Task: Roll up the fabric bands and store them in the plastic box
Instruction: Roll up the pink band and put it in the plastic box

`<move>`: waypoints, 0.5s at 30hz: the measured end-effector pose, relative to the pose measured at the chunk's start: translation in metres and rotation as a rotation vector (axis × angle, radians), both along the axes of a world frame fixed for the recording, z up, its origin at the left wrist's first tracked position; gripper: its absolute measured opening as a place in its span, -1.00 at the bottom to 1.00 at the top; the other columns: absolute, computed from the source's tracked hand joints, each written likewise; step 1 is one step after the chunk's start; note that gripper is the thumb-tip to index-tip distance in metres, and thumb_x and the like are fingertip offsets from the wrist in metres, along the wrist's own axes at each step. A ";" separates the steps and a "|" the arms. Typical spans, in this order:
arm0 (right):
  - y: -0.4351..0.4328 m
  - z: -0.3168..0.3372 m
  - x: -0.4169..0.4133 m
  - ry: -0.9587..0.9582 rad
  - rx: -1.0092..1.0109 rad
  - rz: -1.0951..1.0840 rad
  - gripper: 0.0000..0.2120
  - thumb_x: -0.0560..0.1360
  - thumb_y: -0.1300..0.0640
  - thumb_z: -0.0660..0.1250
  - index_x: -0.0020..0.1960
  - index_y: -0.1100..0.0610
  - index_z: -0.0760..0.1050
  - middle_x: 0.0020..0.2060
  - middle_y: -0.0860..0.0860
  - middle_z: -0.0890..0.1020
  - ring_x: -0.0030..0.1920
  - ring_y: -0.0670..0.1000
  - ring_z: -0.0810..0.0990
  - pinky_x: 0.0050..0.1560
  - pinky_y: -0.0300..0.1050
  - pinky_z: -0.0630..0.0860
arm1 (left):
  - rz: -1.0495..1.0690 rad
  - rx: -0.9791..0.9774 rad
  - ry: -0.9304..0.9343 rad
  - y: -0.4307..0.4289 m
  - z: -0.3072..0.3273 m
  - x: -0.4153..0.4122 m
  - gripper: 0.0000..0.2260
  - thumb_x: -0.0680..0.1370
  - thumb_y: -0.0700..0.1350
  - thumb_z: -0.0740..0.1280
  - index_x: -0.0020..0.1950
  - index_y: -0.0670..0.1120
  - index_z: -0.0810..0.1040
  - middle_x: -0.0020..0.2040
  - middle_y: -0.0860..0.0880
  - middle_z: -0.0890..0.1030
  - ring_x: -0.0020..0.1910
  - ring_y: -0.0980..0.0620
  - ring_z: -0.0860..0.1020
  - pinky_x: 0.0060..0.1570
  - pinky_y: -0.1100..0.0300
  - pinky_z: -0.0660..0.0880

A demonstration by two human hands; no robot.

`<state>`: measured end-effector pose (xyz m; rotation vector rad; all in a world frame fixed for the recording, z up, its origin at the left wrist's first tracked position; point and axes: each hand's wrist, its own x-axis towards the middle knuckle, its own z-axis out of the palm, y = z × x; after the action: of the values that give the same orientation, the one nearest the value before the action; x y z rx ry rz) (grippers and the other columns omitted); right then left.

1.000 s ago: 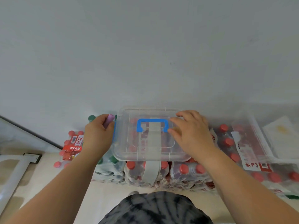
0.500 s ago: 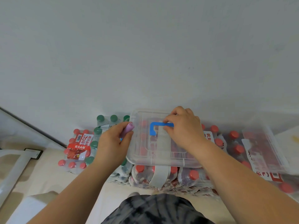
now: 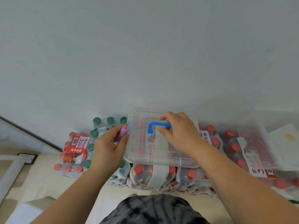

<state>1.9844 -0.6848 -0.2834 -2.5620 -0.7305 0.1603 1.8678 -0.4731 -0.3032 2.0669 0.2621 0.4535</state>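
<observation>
A clear plastic box (image 3: 142, 152) with its lid on and a blue handle (image 3: 151, 127) rests on shrink-wrapped packs of bottles against the wall. My left hand (image 3: 108, 149) holds a rolled purple fabric band (image 3: 122, 134) and presses against the box's left side. My right hand (image 3: 181, 135) lies on the lid with thumb and fingers pinching the blue handle. The inside of the box is hard to make out through the lid.
Packs of red-capped bottles (image 3: 73, 152) and green-capped bottles (image 3: 103, 122) stand left of the box. A second clear container (image 3: 258, 143) with white paper (image 3: 286, 139) lies to the right on more bottles. A white frame (image 3: 11, 172) lies on the floor at far left.
My right hand has shifted from the lid's right side onto the blue handle and closed on it. My left hand with the purple roll stays at the box's left edge. The view has panned left.
</observation>
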 end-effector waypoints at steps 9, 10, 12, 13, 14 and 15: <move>-0.008 -0.007 -0.001 -0.050 0.081 0.099 -0.77 0.65 -0.02 0.26 -0.10 0.09 0.53 -0.08 -0.07 0.47 -0.06 0.01 0.43 0.12 0.07 0.46 | 0.060 0.014 0.000 -0.002 -0.008 0.001 -0.87 0.62 -0.03 0.32 0.13 0.08 0.63 -0.07 0.33 0.67 -0.01 0.32 0.62 -0.08 0.54 0.47; -0.010 -0.007 0.000 -0.043 0.089 0.094 -0.74 0.63 -0.07 0.25 -0.13 0.07 0.49 -0.08 -0.06 0.48 -0.08 0.00 0.44 0.10 0.07 0.47 | 0.057 0.009 -0.009 -0.004 -0.007 0.002 -0.82 0.61 0.02 0.29 0.14 0.04 0.64 -0.05 0.28 0.68 -0.01 0.30 0.63 -0.07 0.52 0.48; -0.014 -0.005 0.001 -0.032 0.051 0.086 -0.59 0.54 -0.27 0.29 -0.20 0.07 0.40 -0.09 -0.08 0.49 -0.10 -0.01 0.45 0.04 0.00 0.48 | 0.043 -0.023 -0.018 -0.005 -0.005 0.004 -0.72 0.60 0.10 0.26 0.15 0.00 0.65 -0.04 0.21 0.70 -0.01 0.24 0.65 -0.03 0.44 0.53; -0.016 -0.003 0.000 -0.030 0.015 0.086 -0.50 0.45 -0.40 0.33 -0.21 0.05 0.38 -0.10 -0.09 0.49 -0.10 -0.02 0.45 0.00 -0.05 0.47 | 0.038 -0.043 -0.018 -0.005 -0.006 0.005 -0.71 0.60 0.11 0.26 0.15 -0.01 0.65 -0.04 0.18 0.71 -0.01 0.21 0.66 -0.02 0.39 0.56; -0.017 -0.002 -0.001 -0.029 -0.016 0.087 -0.41 0.32 -0.51 0.35 -0.21 0.02 0.37 -0.09 -0.09 0.51 -0.10 -0.02 0.47 -0.03 -0.08 0.46 | 0.034 -0.060 -0.012 -0.004 -0.006 0.006 -0.72 0.61 0.11 0.26 0.14 0.00 0.65 -0.04 0.15 0.72 -0.01 0.17 0.66 -0.02 0.34 0.58; -0.017 -0.001 -0.002 -0.026 -0.033 0.089 -0.33 0.21 -0.59 0.35 -0.20 0.01 0.36 -0.06 -0.08 0.54 -0.06 0.00 0.49 -0.02 -0.06 0.48 | 0.031 -0.077 0.001 -0.003 -0.007 0.007 -0.75 0.61 0.10 0.26 0.13 0.03 0.65 -0.05 0.12 0.72 -0.03 0.13 0.67 -0.02 0.30 0.60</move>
<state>1.9826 -0.7019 -0.2843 -2.5687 -0.8590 0.1689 1.8744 -0.4758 -0.3103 1.9905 0.3080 0.4550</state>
